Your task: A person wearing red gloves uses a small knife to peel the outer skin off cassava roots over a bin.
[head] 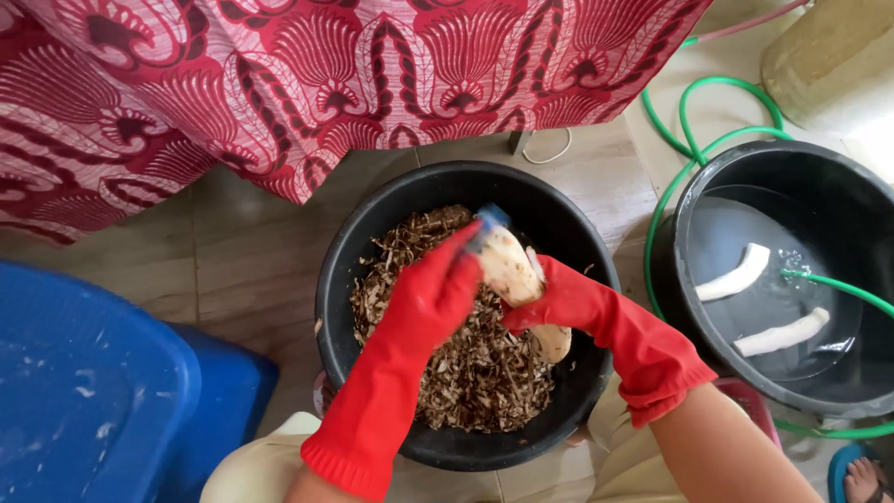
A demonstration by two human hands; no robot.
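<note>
1. While both hands work above a round black plastic tub [340,270] heaped with brown shredded peelings [484,368], the pale peeled cassava root [515,279] is held tilted over its middle.
2. Wearing a long red rubber glove, the right hand [559,298] has its fingers closed around the root's middle, its lower end poking out below the palm.
3. Also gloved in red, the left hand [438,289] has its fingers curled shut on a small blue-handled peeler [491,219], pressed to the root's upper end.
4. Well to the right stands a second black round bucket [694,186] holding water, with two white peeled root pieces [736,278] floating apart in it.
5. A thin green hose [666,191] loops around that bucket and its end reaches over the rim into the water.
6. Red patterned cloth [279,84] hangs across the top, a blue plastic container [93,391] sits at the lower left, and the floor is beige tile [242,251].
</note>
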